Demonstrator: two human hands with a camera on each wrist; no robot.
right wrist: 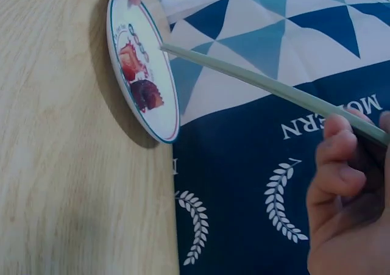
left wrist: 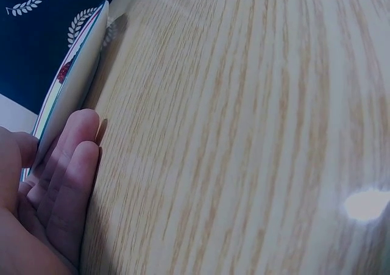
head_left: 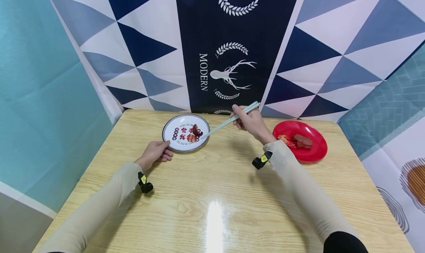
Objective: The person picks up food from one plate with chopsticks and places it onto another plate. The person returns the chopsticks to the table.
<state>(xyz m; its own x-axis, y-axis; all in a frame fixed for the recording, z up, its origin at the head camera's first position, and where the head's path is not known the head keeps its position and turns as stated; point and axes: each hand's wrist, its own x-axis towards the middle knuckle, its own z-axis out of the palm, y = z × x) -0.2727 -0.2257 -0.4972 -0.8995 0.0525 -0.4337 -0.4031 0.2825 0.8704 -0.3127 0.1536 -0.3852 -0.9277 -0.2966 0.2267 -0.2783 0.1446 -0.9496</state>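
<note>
My left hand (head_left: 155, 154) grips the near-left rim of a white plate (head_left: 170, 126) with a blue edge and red lettering. In the left wrist view the thumb is on the rim and the fingers (left wrist: 73, 171) are beneath the plate (left wrist: 79, 80). A dark brown food piece (head_left: 197, 130) and an orange-brown one (head_left: 191, 137) lie on it. My right hand (head_left: 249, 122) holds pale green chopsticks (head_left: 229, 120) slanting down to the left. Their tips are at the plate's right side, close to the food; whether they touch is unclear. Nothing shows between the tips.
A red plate (head_left: 317, 153) sits to the right, beyond my right wrist. It bears reddish-brown meat slabs (head_left: 303, 141) and an orange piece (head_left: 287, 141). The wooden table (head_left: 186, 194) ends at a patterned cloth (head_left: 225, 35) behind both plates.
</note>
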